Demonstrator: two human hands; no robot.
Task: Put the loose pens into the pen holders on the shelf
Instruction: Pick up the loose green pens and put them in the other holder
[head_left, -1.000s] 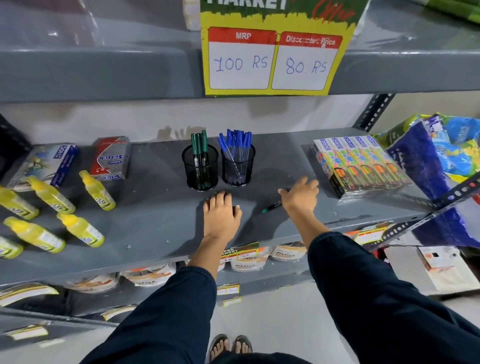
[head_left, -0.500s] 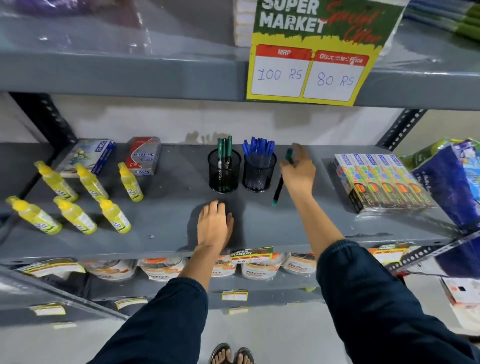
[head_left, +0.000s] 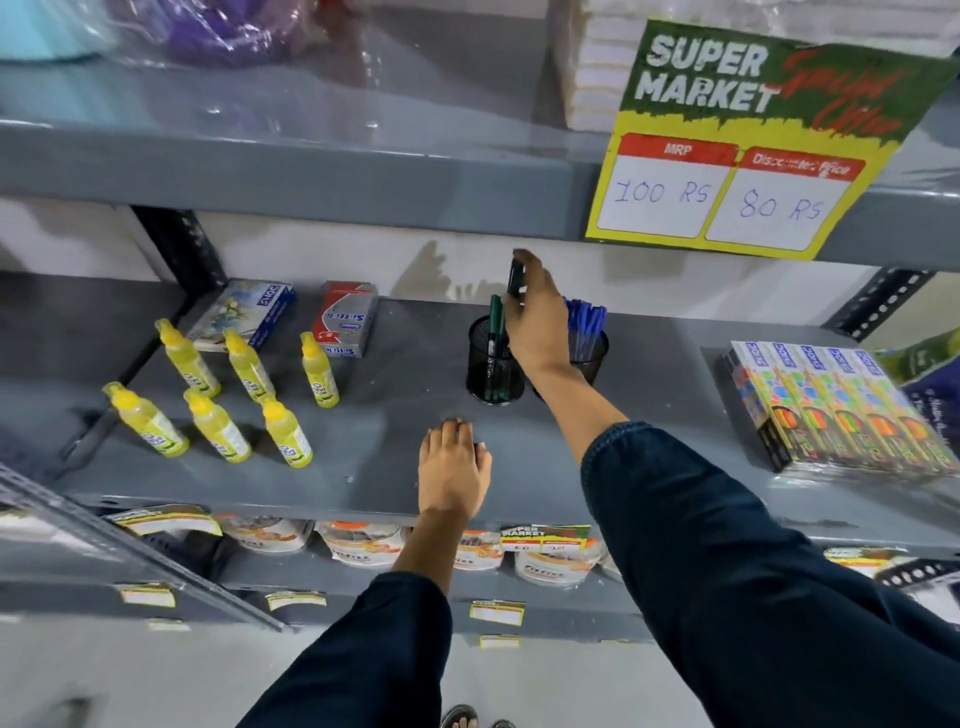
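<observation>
Green pen (head_left: 516, 278) in right hand (head_left: 537, 325), above left holder (head_left: 492, 366)

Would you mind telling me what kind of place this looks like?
Likely a supermarket aisle: a yellow-green "Super Market" price sign hangs on the grey metal shelving, above rows of small yellow bottles.

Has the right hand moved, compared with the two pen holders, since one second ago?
Yes. The right hand, gripping a green pen, went up from the shelf and leftward, now above the green-pen holder.

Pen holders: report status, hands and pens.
Right hand grips green pen above left holder. Left hand flat on shelf, empty. Blue pens in right holder. Nothing blocking.
</observation>
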